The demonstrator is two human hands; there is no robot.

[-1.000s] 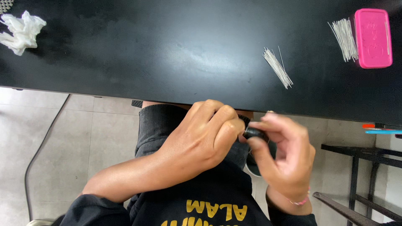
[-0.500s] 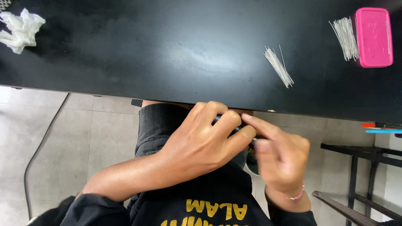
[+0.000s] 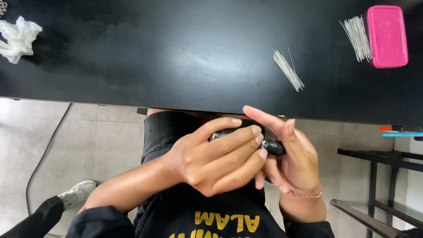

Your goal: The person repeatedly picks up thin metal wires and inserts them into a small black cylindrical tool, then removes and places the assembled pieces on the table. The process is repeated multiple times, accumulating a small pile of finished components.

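Left hand (image 3: 216, 158) wrapped around small dark tool (image 3: 271, 146) below table's near edge (image 3: 132, 100); right hand (image 3: 293, 156) pinching its tip, steadying it. Thin pins (image 3: 287, 69) near far-right corner.

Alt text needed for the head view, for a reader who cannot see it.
Both hands, left hand and right hand, grip a small dark cylindrical tool below a black table holding two bundles of thin wires, a pink case and crumpled white tissue.

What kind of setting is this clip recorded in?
Probably a small assembly or craft workstation, not a home. A black table holds bundles of thin wires and a pink box, over a tiled floor. Both hands, left and right, hold a small dark tool.
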